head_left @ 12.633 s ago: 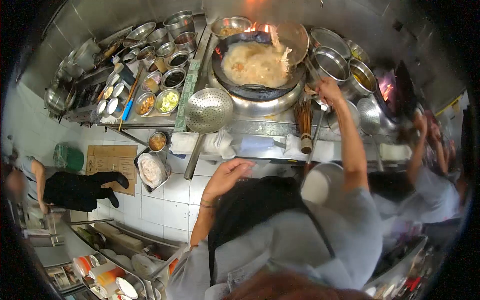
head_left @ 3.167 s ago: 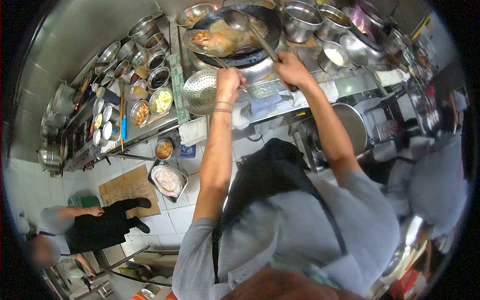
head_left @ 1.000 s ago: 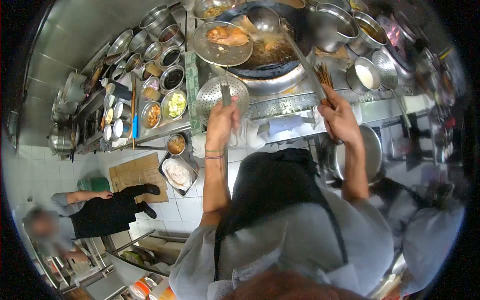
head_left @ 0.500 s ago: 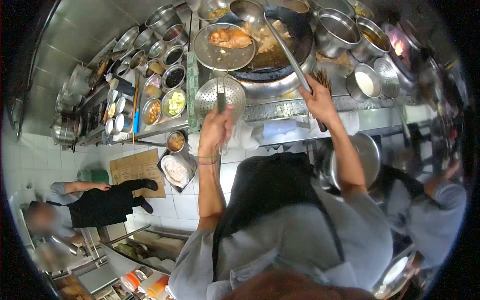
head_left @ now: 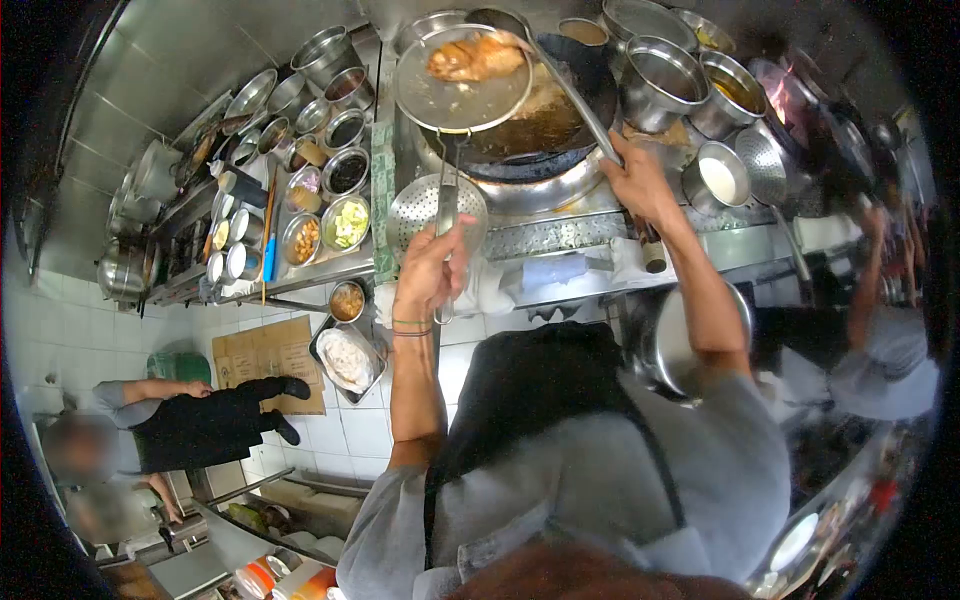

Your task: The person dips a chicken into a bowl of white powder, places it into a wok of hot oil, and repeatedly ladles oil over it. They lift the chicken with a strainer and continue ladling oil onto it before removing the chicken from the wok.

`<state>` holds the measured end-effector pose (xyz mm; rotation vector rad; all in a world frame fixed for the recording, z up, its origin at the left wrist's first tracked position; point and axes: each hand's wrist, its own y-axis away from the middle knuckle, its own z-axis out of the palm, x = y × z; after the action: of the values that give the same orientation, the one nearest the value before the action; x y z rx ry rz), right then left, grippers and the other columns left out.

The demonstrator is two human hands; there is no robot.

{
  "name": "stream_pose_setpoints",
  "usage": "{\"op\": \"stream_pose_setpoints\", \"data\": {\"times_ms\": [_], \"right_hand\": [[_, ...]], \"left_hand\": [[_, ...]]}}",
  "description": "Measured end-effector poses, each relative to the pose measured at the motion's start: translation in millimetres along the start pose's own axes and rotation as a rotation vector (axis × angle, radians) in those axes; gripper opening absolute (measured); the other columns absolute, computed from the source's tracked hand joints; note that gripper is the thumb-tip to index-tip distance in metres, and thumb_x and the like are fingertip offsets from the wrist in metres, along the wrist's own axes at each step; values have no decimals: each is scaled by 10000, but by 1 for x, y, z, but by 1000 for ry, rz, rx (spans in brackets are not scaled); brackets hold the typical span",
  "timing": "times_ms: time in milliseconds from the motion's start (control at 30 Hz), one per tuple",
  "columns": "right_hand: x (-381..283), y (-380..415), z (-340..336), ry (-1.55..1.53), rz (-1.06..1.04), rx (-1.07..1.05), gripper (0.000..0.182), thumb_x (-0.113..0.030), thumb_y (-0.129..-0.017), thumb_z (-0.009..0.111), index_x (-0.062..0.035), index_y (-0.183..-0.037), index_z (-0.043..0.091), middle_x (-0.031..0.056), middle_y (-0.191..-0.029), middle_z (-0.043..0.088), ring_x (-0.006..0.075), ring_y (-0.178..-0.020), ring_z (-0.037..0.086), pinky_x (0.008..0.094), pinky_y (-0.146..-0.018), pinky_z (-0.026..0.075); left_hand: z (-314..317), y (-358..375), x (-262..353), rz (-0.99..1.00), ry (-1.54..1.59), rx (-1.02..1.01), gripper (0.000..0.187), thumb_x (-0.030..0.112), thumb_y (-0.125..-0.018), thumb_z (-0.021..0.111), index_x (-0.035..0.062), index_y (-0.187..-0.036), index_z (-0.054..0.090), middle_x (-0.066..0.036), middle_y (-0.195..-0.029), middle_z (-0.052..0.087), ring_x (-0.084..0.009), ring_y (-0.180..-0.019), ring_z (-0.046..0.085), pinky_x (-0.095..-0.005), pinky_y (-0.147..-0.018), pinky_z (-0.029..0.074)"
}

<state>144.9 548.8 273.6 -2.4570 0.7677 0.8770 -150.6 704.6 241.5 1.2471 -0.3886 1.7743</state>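
Fingers of my left hand [head_left: 432, 268] are closed round the handle of a flat mesh strainer [head_left: 465, 105]. A browned piece of food [head_left: 475, 57] lies on its mesh, over the left part of a large dark wok [head_left: 575, 130]. My right hand [head_left: 640, 178] grips the long handle of a metal ladle [head_left: 578, 97]. The ladle's bowl is mostly hidden behind the strainer's far edge. Dark liquid with something pale in it shows in the wok. Just under the strainer's handle sits a perforated round skimmer [head_left: 412, 205].
Bowls of ingredients [head_left: 347, 222] crowd the left counter. Right of the wok stand metal pots [head_left: 660, 82], a pot of white liquid [head_left: 722, 175] and a flame [head_left: 783, 98]. One person [head_left: 200, 425] is at lower left, another [head_left: 885, 355] at far right.
The strainer with the food has moved up and slightly right. The ladle's bowl has gone from plain view to mostly hidden behind it. The person at right has shifted.
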Motion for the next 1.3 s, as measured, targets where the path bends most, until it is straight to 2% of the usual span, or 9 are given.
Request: {"op": "stream_pose_setpoints", "data": {"times_ms": [167,200,300,400,633,667,800,1100,1300], "right_hand": [[39,24,16,5,-22,123,452,-157,-868,584,32,-1275,527,297,-1114,616,446,-1082,583,439,-936,456],[37,30,13,7,-52,167,440,-161,-874,593,30,-1266,533,260,-928,670,384,-849,673,423,-801,522],[-2,53,-18,-462,424,-148,428,-142,-879,583,34,-1266,530,135,-683,611,234,-559,622,375,-574,514],[-18,69,-24,-452,340,-89,382,-122,-877,568,40,-1222,542,25,-572,490,122,-430,486,325,-433,423],[-15,93,-12,-504,373,-155,267,-121,-884,565,67,-1072,559,27,-571,508,124,-438,500,310,-413,402],[-28,90,-16,-712,508,-196,176,-149,-910,558,24,-944,565,-1,-549,477,104,-401,451,278,-368,370],[-22,73,-19,-1432,717,-303,198,-184,-947,522,-83,-778,493,-29,-529,416,82,-363,386,235,-305,314],[-61,52,5,-1310,562,-297,225,-164,-940,520,-62,-740,506,-19,-531,439,87,-377,387,240,-339,281],[-78,25,32,-1207,339,-273,209,-125,-899,570,-56,-714,500,22,-530,484,144,-386,470,296,-367,388]], "left_hand": [[2,-1,-20,-63,121,-68,259,160,-973,513,10,-1178,562,2,-602,477,-106,-404,435,-259,-346,349],[1,-1,-24,-55,102,-49,254,159,-974,507,5,-1170,559,-2,-607,480,-109,-408,440,-261,-349,353],[3,-4,-31,-51,14,16,241,146,-970,486,-4,-1147,551,-13,-621,485,-119,-422,452,-269,-358,367],[6,-13,-31,-49,-78,101,231,117,-948,463,-4,-1128,544,-20,-631,487,-127,-433,458,-277,-369,381],[-3,-36,-36,-11,-194,204,249,163,-961,476,9,-1153,517,-7,-652,472,-115,-413,428,-278,-356,352],[1,-35,-36,-3,-196,206,246,162,-961,476,9,-1150,519,-8,-653,474,-115,-412,429,-278,-357,349],[8,-25,-30,1,-185,212,239,180,-959,495,15,-1126,541,-4,-632,474,-105,-416,441,-267,-360,347],[22,-18,-12,-62,-151,209,287,106,-883,515,-27,-1135,546,1,-622,484,-97,-442,443,-246,-390,362],[29,-22,-6,-60,-140,217,302,77,-861,501,-39,-1138,539,-6,-633,492,-106,-456,452,-258,-396,373]]}}
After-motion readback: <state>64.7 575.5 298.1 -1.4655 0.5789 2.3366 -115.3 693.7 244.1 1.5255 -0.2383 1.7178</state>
